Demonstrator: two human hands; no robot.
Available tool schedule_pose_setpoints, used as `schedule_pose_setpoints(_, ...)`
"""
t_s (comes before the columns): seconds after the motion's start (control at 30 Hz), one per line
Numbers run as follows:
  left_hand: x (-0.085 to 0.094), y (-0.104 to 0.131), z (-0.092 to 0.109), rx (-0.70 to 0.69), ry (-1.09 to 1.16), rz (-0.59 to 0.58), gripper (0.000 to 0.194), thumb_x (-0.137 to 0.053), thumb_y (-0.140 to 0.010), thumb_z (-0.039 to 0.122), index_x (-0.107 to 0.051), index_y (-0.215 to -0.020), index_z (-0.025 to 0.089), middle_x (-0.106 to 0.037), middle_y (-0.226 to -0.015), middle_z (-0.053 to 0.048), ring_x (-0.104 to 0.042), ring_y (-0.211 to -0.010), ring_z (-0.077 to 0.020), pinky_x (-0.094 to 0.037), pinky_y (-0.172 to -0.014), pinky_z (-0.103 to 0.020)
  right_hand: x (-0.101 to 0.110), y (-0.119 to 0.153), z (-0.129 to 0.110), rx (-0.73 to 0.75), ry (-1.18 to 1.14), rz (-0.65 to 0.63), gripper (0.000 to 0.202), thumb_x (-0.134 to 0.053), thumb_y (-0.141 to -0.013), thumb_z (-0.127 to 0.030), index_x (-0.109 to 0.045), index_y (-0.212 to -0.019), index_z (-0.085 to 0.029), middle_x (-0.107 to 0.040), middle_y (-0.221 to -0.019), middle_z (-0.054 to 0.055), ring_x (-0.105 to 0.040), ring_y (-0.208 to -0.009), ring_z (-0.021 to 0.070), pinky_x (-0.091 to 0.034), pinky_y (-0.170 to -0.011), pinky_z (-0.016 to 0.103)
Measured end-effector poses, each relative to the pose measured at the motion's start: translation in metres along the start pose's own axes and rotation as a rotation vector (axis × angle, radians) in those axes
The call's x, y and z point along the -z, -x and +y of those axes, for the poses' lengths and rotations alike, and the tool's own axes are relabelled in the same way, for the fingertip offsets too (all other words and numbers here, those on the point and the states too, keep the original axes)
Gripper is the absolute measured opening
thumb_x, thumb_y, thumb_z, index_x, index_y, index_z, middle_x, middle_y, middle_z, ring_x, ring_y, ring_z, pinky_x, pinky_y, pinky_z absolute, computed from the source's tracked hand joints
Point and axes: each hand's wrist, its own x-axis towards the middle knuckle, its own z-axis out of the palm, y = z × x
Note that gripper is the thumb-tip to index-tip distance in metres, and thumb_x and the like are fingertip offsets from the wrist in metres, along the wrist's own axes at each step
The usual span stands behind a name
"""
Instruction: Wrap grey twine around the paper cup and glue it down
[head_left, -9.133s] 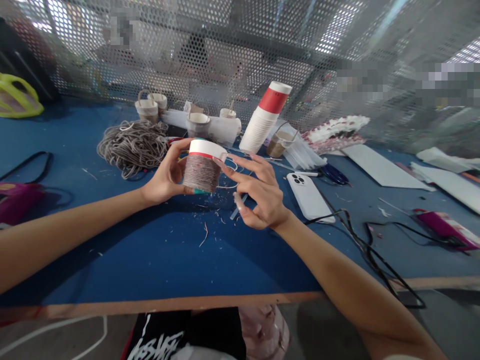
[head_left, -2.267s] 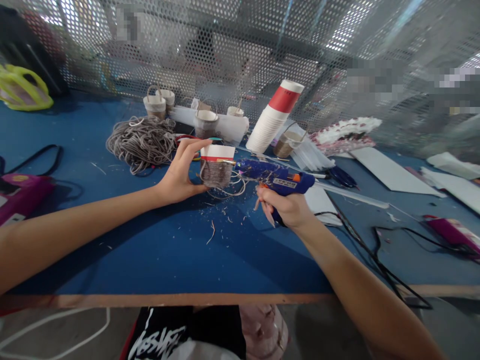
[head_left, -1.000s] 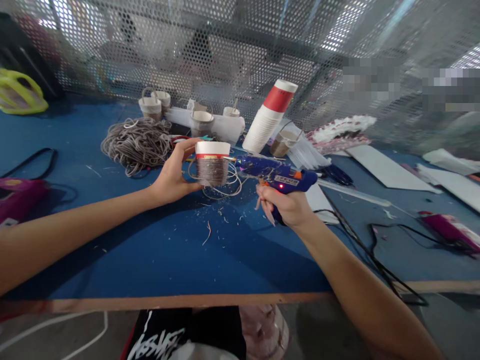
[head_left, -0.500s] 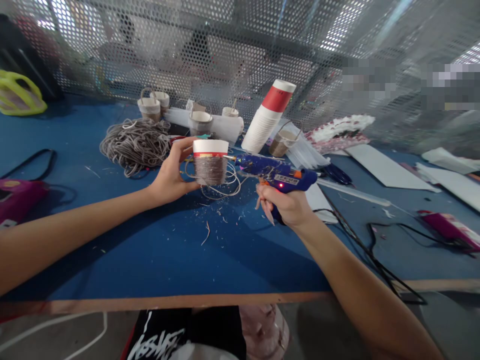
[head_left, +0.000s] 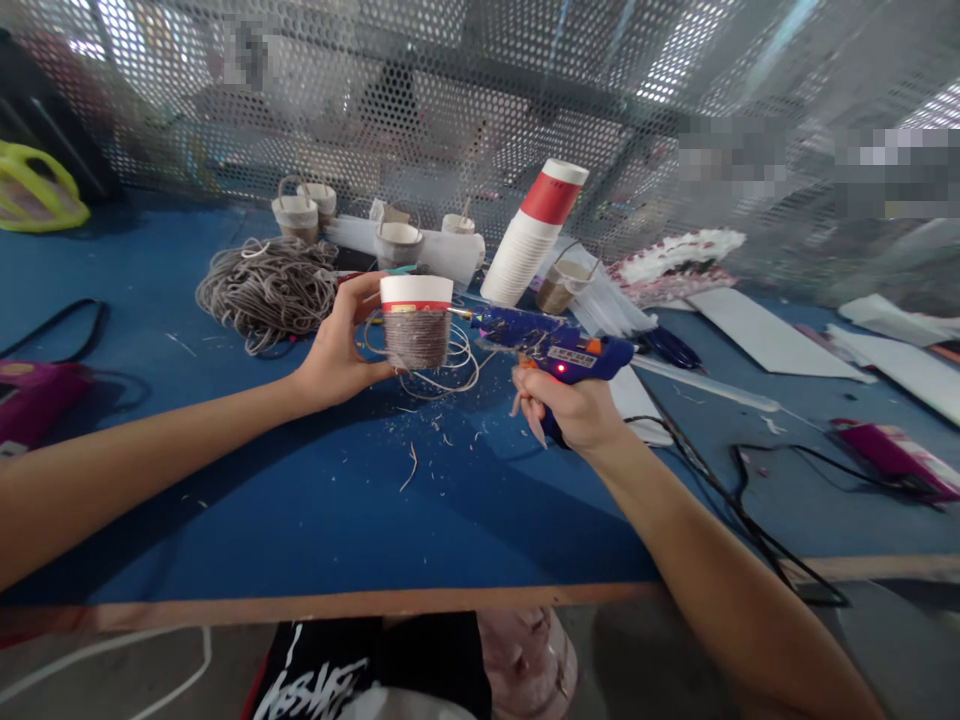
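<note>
My left hand [head_left: 341,345] grips a paper cup [head_left: 417,325] from its left side, above the table. Grey-brown cord is wound round the lower part of the cup; a red band and the white rim show above it. My right hand [head_left: 566,405] is closed round the handle of a blue glue gun [head_left: 551,338] with a lit red light. The gun's metal nozzle is at the cup's right side, near the top edge of the wound cord; whether it touches is too small to tell. Loose loops of cord [head_left: 469,375] lie behind and right of the cup.
A heap of grey cord [head_left: 270,290] lies at the back left. Behind stand cord-wrapped cups [head_left: 296,215] and a leaning stack of paper cups [head_left: 529,235]. Magenta devices [head_left: 892,455] sit at both sides. Black cables [head_left: 720,490] cross the blue table [head_left: 300,530] at the right.
The cup has shifted very slightly left in the picture, along with the whole scene. Both hands keep their holds.
</note>
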Motion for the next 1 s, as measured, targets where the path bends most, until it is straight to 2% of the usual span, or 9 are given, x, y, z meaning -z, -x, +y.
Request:
schedule_pose_setpoints(0.37,-0.0004,-0.0011,-0.0029,-0.037,0.035,0.007,0.085,-0.085,-0.069,0.039,-0.035,-0.136,0.026,-0.051,-0.138,-0.013,-0.058,-0.126,-0.0287,-0.054,-0.103,-0.04,0.0015,-0.0007,0.0083,-0.027,-0.005,0.039,0.041,-0.062,-0.069,-0.03,-0.045,-0.032,-0.023,-0.043,-0.031,-0.003,-0.045,-0.031,0.0099,-0.048,-0.044,0.031)
schedule_pose_setpoints(0.67,-0.0052,0.0014,-0.0068,0.001,0.114,0.057,0.086,-0.086,-0.065,0.039,-0.037,-0.134,0.027,-0.05,-0.137,-0.013,-0.056,-0.129,-0.0311,-0.048,-0.112,-0.048,-0.0009,-0.0015,0.0031,-0.04,-0.04,0.036,0.036,-0.061,-0.064,-0.028,-0.045,-0.033,-0.023,-0.043,-0.03,-0.004,-0.044,-0.03,0.0089,-0.046,-0.038,0.027)
schedule_pose_setpoints(1.0,-0.0036,0.0002,-0.0062,-0.004,0.112,0.054,0.085,-0.087,-0.064,0.043,-0.039,-0.134,0.031,-0.051,-0.135,-0.009,-0.057,-0.127,-0.0303,-0.051,-0.109,-0.048,-0.0002,-0.0031,0.0041,-0.032,-0.036,0.045,0.037,-0.061,-0.063,-0.027,-0.045,-0.03,-0.023,-0.044,-0.03,-0.003,-0.045,-0.029,0.0089,-0.046,-0.039,0.027)
